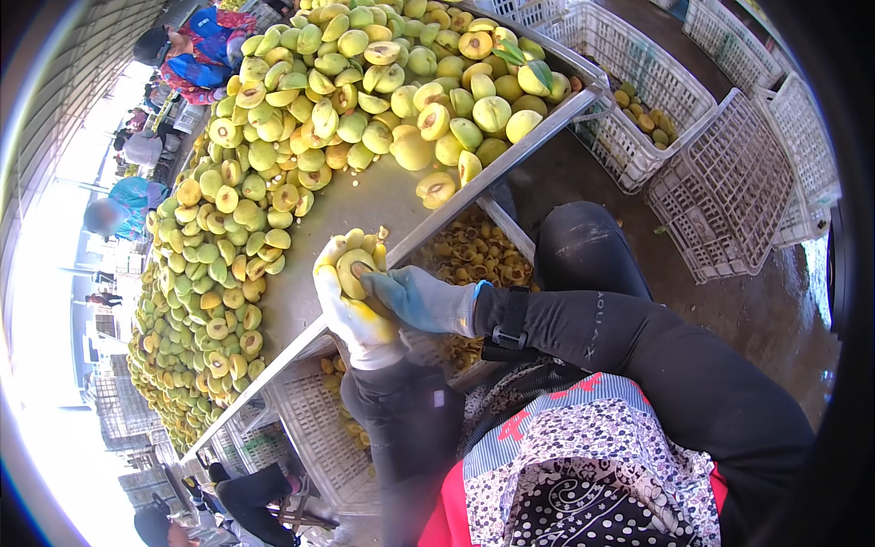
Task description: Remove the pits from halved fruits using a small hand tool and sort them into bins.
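Note:
My left hand [352,308], in a white glove stained yellow, holds a halved yellow-green peach [355,273] with its cut face turned up. The brown pit hollow shows at the middle of that half. My right hand [424,297] wears a grey-and-blue glove; its fingers are curled and the thumb touches the peach half beside the pit. Whether a tool is inside the right fist is hidden. Both hands are over the near edge of a metal table [328,225]. A large heap of halved peaches [273,157] covers much of the tabletop.
Below the table edge lie many pitted peach pieces [478,253]. A plastic crate [328,437] stands under the table at left. Right of the table are a crate holding fruit [629,89] and an upturned crate [724,184]. Other people [198,55] sit along the table's far side.

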The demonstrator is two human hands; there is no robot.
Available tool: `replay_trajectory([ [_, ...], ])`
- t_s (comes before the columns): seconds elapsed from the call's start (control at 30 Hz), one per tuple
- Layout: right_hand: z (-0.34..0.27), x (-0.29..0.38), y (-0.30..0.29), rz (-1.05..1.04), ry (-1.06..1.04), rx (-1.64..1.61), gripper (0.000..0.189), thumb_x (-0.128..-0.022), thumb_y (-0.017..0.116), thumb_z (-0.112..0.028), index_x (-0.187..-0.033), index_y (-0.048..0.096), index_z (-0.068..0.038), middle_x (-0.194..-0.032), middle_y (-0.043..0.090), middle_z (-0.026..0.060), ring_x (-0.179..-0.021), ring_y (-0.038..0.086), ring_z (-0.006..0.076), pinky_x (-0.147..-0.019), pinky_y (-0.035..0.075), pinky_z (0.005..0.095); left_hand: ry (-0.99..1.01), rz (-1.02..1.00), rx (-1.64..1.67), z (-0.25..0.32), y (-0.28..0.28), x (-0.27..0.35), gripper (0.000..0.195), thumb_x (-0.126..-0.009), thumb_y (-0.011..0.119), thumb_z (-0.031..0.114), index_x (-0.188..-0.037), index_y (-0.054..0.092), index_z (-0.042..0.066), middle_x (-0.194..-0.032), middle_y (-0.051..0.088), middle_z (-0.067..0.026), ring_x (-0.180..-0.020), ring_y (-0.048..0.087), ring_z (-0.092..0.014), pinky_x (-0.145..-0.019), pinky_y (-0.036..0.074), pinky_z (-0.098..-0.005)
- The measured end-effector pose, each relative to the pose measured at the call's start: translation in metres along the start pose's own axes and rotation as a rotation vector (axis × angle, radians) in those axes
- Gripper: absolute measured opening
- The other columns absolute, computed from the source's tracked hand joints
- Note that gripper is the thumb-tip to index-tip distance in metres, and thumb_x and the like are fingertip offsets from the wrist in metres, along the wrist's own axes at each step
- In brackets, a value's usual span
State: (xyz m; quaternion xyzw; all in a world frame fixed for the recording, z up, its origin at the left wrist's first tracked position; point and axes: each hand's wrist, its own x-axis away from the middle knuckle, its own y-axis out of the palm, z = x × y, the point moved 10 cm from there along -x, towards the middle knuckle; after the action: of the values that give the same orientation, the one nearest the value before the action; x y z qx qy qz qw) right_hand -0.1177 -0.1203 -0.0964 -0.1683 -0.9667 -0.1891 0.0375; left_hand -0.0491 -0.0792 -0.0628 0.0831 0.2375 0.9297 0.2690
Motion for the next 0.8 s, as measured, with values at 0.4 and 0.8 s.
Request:
replay_trajectory([
  [0.4,0.024,0.024,0.035,-0.447,0.36,-0.151,0.071,-0.094,0.03,-0.075,-0.066,0.055,-0.015,-0.056,0.047,-0.0023,-0.048,0.043,0.0111,-0.045,0.035,0.0273,-0.137,-0.161,-0.222,0.029,0.011,0.007,0.048,-0.102,0.043,0.04,-0.12,0.058,-0.002,-0.115,0.064,-0.0206,-0.102,0.065,-0.031,-0.089,0.054,-0.0419],
  [0.8,0.04,0.03,0.058,-0.705,0.526,-0.625,0.06,-0.096,0.036,-0.069,-0.076,0.049,-0.014,-0.049,0.03,-0.0082,-0.035,0.025,0.0033,-0.028,0.023,0.0211,-0.143,-0.097,0.063,0.003,0.01,-0.003,0.029,-0.098,0.049,0.041,-0.085,0.049,0.015,-0.082,0.053,-0.003,-0.076,0.056,-0.021,-0.066,0.051,-0.0341],
])
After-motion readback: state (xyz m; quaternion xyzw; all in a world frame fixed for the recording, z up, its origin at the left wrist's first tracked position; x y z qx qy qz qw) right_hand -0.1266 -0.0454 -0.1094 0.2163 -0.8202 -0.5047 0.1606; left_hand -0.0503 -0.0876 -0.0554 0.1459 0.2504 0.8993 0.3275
